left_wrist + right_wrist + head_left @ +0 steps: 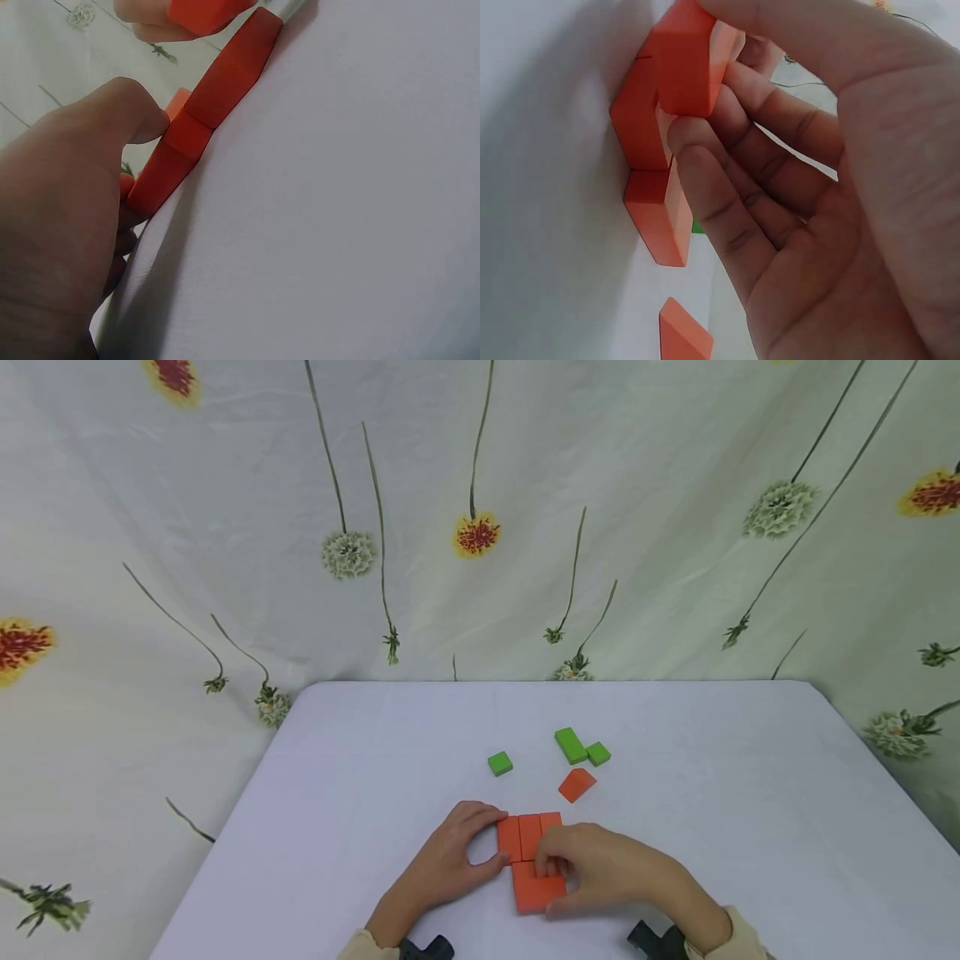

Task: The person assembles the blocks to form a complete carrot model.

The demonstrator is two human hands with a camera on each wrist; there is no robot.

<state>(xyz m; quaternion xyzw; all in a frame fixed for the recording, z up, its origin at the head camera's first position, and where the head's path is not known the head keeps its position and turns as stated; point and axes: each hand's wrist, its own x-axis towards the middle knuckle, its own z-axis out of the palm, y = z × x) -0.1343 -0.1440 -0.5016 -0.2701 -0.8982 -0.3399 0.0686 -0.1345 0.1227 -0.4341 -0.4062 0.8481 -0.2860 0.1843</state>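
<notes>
Several orange blocks (508, 839) sit side by side in a compact group on the table. My left hand (453, 856) grips the leftmost one, thumb at its near end and fingers at its far end. From the right, my right hand (611, 868) pinches another orange block (686, 64) between thumb and fingers. That block is held just above the group, as the left wrist view also shows. The fingers hide part of the group's right side in the head view.
Beyond the hands lie a separate orange block (577, 785), a small green block (500, 764), a longer green block (572, 746) and another small green block (597, 753). They rest on a white table (360, 760) against a flower-patterned cloth (420, 593).
</notes>
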